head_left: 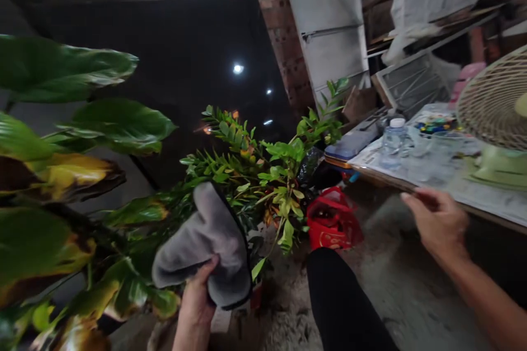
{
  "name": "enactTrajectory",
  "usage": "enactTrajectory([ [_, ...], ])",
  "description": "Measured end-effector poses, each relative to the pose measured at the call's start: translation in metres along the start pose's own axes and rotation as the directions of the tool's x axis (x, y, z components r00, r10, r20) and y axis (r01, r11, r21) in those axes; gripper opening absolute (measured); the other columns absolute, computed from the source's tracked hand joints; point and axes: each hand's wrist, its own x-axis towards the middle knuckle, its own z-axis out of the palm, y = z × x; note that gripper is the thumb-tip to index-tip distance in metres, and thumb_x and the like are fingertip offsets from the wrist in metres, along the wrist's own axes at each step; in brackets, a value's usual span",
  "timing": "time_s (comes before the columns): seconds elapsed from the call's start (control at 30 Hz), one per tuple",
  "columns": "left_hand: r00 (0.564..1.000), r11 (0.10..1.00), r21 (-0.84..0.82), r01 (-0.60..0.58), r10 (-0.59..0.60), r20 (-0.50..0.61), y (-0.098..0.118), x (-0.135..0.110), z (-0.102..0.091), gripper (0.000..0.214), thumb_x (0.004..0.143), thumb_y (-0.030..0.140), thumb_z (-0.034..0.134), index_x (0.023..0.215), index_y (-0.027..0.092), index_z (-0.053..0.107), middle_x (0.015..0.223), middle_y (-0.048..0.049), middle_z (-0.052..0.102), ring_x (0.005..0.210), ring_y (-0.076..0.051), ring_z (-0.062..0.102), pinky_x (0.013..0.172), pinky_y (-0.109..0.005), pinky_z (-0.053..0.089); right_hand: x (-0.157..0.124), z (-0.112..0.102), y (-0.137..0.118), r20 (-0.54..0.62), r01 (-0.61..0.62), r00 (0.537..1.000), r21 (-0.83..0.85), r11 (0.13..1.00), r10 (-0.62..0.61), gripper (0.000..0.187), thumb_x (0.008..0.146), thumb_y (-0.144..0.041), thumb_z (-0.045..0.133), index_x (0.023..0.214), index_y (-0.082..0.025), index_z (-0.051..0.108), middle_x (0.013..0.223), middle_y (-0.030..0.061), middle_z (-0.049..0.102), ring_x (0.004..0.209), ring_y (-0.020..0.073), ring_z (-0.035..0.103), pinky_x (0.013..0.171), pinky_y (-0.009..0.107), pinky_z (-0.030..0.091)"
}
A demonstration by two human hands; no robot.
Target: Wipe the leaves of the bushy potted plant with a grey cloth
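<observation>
My left hand is closed on a folded grey cloth with a dark edge, held up in front of a bushy potted plant with small glossy leaves. Large broad leaves, some yellowed and brown, fill the left side close to the cloth. My right hand hovers at the right, just before the edge of a table; its fingers look loosely curled with nothing visible in them. My dark trouser leg shows at the bottom middle.
A red bag sits on the sandy floor beside the plant. The table carries a plastic water bottle, a green fan, newspaper and small items. A big black panel leans on the brick wall behind.
</observation>
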Motion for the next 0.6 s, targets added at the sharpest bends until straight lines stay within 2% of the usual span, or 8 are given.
enactTrajectory([
  [0.07, 0.998, 0.989, 0.136, 0.054, -0.055, 0.005, -0.028, 0.002, 0.002, 0.029, 0.054, 0.006, 0.073, 0.079, 0.019, 0.064, 0.063, -0.0002, 0.073, 0.056, -0.022, 0.069, 0.057, -0.031, 0.057, 0.033, -0.011, 0.012, -0.159, 0.083, 0.982, -0.097, 0.992, -0.098, 0.042, 0.063, -0.044, 0.068, 0.095, -0.018, 0.064, 0.088, 0.0101, 0.065, 0.083, 0.0297, 0.061, 0.083, 0.048, 0.048],
  [0.17, 0.957, 0.93, 0.274, 0.244, -0.277, 0.09, -0.065, 0.005, -0.018, 0.036, 0.054, 0.01, 0.08, 0.085, 0.019, 0.064, 0.07, -0.0042, 0.075, 0.069, -0.029, 0.072, 0.064, -0.037, 0.059, 0.077, -0.014, 0.026, -0.201, 0.089, 0.97, -0.221, 0.971, -0.135, 0.055, 0.061, -0.042, 0.073, 0.107, -0.013, 0.061, 0.101, 0.0147, 0.063, 0.093, 0.0316, 0.06, 0.089, 0.049, 0.044],
  [0.27, 0.914, 0.912, 0.207, 0.355, -0.385, 0.128, -0.061, 0.008, -0.033, 0.034, 0.053, 0.015, 0.081, 0.083, 0.019, 0.064, 0.068, -0.0037, 0.075, 0.072, -0.032, 0.073, 0.07, -0.043, 0.059, 0.108, -0.003, 0.033, -0.133, -0.018, 0.991, -0.273, 0.962, -0.019, 0.061, 0.055, -0.037, 0.08, 0.107, -0.011, 0.059, 0.104, 0.0173, 0.062, 0.094, 0.0307, 0.057, 0.087, 0.045, 0.041],
  [0.33, 0.943, 0.947, 0.112, 0.302, -0.314, 0.111, -0.037, 0.008, -0.025, 0.029, 0.053, 0.014, 0.077, 0.078, 0.018, 0.065, 0.062, -0.003, 0.073, 0.066, -0.031, 0.072, 0.067, -0.043, 0.06, 0.121, 0.008, 0.034, -0.085, -0.068, 0.995, -0.284, 0.956, 0.045, 0.062, 0.052, -0.034, 0.083, 0.104, -0.011, 0.059, 0.102, 0.017, 0.061, 0.092, 0.0292, 0.055, 0.084, 0.043, 0.041],
  [0.4, 0.976, 0.981, 0.041, 0.189, -0.193, 0.101, -0.011, 0.008, -0.007, 0.021, 0.054, 0.01, 0.071, 0.074, 0.016, 0.064, 0.058, -0.0029, 0.071, 0.057, -0.028, 0.07, 0.062, -0.039, 0.06, 0.128, 0.018, 0.035, -0.064, -0.086, 0.995, -0.285, 0.955, 0.071, 0.061, 0.049, -0.035, 0.083, 0.1, -0.013, 0.058, 0.098, 0.0149, 0.061, 0.089, 0.0279, 0.054, 0.082, 0.042, 0.04],
  [0.47, 0.995, 0.997, 0.024, 0.071, -0.072, 0.064, 0.002, 0.008, 0.014, 0.019, 0.056, 0.006, 0.067, 0.072, 0.017, 0.064, 0.057, -0.0008, 0.071, 0.05, -0.023, 0.068, 0.055, -0.032, 0.058, 0.131, 0.026, 0.036, -0.059, -0.114, 0.993, -0.289, 0.951, 0.101, 0.057, 0.048, -0.037, 0.083, 0.094, -0.015, 0.058, 0.093, 0.0128, 0.061, 0.087, 0.0279, 0.054, 0.079, 0.042, 0.04],
  [0.53, 0.999, 0.995, 0.099, 0.01, -0.013, 0.037, -0.003, 0.008, 0.025, 0.022, 0.057, 0.002, 0.067, 0.073, 0.017, 0.064, 0.057, 0.0001, 0.071, 0.048, -0.02, 0.066, 0.051, -0.028, 0.056, 0.132, 0.029, 0.036, -0.059, -0.14, 0.99, -0.29, 0.947, 0.129, 0.049, 0.049, -0.036, 0.082, 0.086, -0.017, 0.057, 0.088, 0.0117, 0.06, 0.087, 0.0289, 0.054, 0.077, 0.043, 0.04],
  [0.6, 0.996, 0.97, 0.237, 0.057, -0.073, 0.059, -0.022, 0.009, 0.021, 0.022, 0.059, 0.001, 0.071, 0.075, 0.016, 0.066, 0.058, -0.0024, 0.072, 0.05, -0.022, 0.067, 0.05, -0.028, 0.055, 0.131, 0.028, 0.037, -0.058, -0.152, 0.988, -0.284, 0.947, 0.141, 0.04, 0.053, -0.035, 0.079, 0.081, -0.02, 0.055, 0.086, 0.0118, 0.061, 0.087, 0.0298, 0.055, 0.076, 0.044, 0.041],
])
